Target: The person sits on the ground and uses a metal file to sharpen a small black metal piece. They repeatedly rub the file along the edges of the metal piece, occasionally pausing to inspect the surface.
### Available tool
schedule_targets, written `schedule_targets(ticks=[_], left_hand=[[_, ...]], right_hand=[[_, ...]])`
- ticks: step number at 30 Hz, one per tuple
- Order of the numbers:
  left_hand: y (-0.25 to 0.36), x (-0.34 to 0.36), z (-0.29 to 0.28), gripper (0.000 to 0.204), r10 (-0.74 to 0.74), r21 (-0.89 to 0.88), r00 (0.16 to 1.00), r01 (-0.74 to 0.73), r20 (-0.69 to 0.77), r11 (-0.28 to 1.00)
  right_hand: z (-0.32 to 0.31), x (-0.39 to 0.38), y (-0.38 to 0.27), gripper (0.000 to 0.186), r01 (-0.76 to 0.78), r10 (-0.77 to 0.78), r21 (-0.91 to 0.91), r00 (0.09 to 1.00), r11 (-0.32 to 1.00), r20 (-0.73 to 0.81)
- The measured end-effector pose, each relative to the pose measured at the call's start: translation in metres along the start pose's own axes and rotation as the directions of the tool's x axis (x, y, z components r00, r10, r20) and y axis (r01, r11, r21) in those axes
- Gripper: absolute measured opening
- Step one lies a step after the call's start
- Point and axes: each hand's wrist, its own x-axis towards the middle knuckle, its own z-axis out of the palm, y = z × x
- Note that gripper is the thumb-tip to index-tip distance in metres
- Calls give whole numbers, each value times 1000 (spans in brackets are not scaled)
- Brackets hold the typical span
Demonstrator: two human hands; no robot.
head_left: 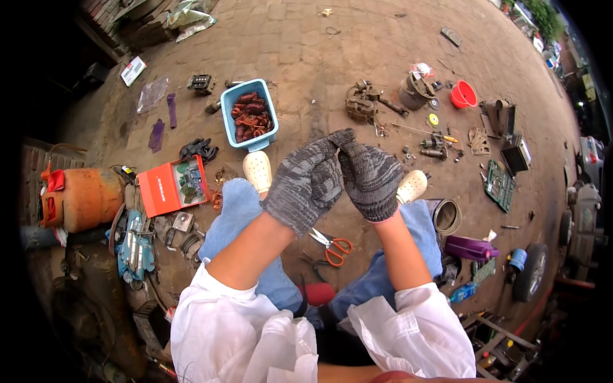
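Observation:
Both my hands wear grey knit gloves and are raised in front of me, fingertips touching at the top. My left hand [305, 184] and my right hand [370, 175] lean against each other with fingers bent; whether anything small sits between them is hidden. Below them, on the ground between my knees, lie orange-handled scissors [332, 246]. My blue-trousered legs and cream clogs [258, 170] show behind the hands.
A blue tub [231, 102] of rusty-red parts stands beyond my left foot. An open red box [172, 186] and an orange gas cylinder [83, 198] lie to the left. Metal parts, a red bowl [463, 96], a green circuit board [499, 185] and tools are scattered on the right.

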Motion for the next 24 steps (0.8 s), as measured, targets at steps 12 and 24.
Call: schedule_targets(ticks=[12,24], left_hand=[[-12,11,-9,21,398,720,917,-266,-16,641],[10,2,2,33,-358,-530,930,343,77,776]], right_hand=[[-3,6,2,15,-33,25,-64,993,997,-114],[-13,16,6,31,-481,541,768,814,423,211]])
